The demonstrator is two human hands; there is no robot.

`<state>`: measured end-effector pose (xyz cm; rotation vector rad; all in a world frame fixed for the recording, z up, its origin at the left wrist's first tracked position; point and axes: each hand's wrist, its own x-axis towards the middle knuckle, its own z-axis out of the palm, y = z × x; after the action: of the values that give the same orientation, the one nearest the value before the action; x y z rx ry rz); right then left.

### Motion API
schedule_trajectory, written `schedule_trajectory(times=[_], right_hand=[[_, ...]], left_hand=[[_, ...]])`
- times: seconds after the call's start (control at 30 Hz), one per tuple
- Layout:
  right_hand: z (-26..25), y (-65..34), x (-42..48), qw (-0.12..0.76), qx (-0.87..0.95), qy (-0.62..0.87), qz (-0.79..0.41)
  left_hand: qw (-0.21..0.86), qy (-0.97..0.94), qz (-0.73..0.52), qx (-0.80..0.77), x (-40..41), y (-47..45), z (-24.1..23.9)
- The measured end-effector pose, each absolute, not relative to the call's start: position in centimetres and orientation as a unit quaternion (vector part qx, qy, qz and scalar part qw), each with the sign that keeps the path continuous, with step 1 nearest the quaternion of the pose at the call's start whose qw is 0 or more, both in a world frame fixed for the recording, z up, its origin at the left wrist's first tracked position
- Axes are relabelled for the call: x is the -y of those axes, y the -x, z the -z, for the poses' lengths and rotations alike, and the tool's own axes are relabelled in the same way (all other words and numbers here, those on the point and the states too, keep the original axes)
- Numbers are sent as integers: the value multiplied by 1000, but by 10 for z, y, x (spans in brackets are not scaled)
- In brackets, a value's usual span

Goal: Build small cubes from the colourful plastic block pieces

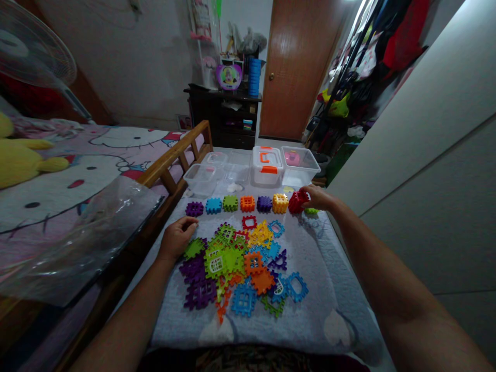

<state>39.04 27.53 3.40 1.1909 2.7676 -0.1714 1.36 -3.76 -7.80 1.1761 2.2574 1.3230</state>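
My right hand [321, 198] grips a red stack of toothed plastic building tiles [297, 202] at the right end of a row of stacks. A green tile [311, 211] lies partly under that hand. My left hand [178, 236] rests on the cloth with its fingers curled together and nothing visible in them. Just beyond it is the purple stack [194, 208], and a loose green tile [195, 249] lies close beside it. Between my hands spreads a heap of mixed tiles, with a large green tile [232, 260], an orange tile [262, 281] and a blue tile [244, 299]. A red frame tile [249, 222] lies above the heap.
The row also has blue [213, 205], green [230, 203], orange [247, 203], dark purple [264, 203] and yellow stacks [280, 203]. Behind stand a lidded clear box [267, 173] and an open clear box [300, 161]. A wooden bed rail [170, 155] borders the left side.
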Motion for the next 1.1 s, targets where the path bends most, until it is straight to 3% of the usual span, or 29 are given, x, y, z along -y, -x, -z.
schedule_trajectory(times=[0.67,0.77,0.97,1.1], right_hand=[[-31,-398,-283,26,-916,-391,89],[-34,-404,-277,-37,-911,-401,95],[-39,-417,-219,-260,-864,-414,123],[-20,-411,-157,-244,-866,-387,202]], left_hand=[[121,-416,-446,-783,38,-13,78],[127,-415,-448,-782,38,-14,77],[125,-408,-445,-788,39,-18,73],[119,-415,-445,-785,38,-19,73]])
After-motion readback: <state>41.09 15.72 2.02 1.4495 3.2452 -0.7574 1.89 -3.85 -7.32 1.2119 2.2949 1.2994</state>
